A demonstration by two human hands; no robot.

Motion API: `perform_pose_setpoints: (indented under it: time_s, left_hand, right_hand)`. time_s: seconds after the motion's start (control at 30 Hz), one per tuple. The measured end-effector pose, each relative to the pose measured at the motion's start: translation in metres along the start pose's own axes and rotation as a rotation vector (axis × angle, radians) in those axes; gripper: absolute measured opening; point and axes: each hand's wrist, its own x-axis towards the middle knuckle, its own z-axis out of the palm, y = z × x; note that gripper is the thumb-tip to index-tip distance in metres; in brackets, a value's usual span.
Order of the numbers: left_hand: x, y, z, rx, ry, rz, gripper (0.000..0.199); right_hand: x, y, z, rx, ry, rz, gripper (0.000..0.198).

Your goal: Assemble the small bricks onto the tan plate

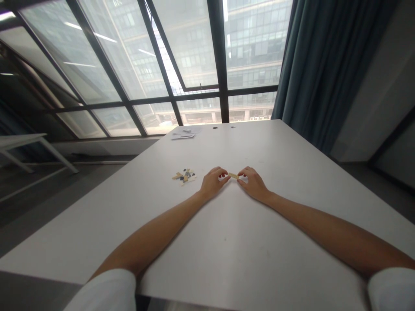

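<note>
Between my two hands is a small tan building brick (233,176), long and narrow, held just over the white table (246,242). My left hand (214,181) pinches its left end between thumb and fingers. At the other end, the fingertips of my right hand (253,183) are closed on the same piece. Left of my left hand lies a loose pile of small building bricks (185,176) in tan, dark grey and white. The fingertips hide the brick's ends.
Papers (183,136) lie at the table's far left corner. Near the far edge are a dark round spot (215,128) and a small dark item (232,127). Windows stand beyond the table, a blue curtain (311,77) hangs at right, and another table (22,140) is at left.
</note>
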Motion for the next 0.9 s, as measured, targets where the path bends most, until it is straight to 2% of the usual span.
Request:
perform_pose_setpoints:
  time_s: [0.43,0.9]
  left_hand:
    - [0.0022,0.0035,-0.0024,0.025,-0.018,-0.010,0.020]
    - [0.0009,0.0002,-0.0031,-0.062,-0.020,0.047,0.024]
  right_hand:
    - [0.0006,0.0017,-0.0031,0.009,-0.041,-0.022,0.007]
    - [-0.0020,0.0028,0.0017,0.009,-0.121,-0.080,0.014]
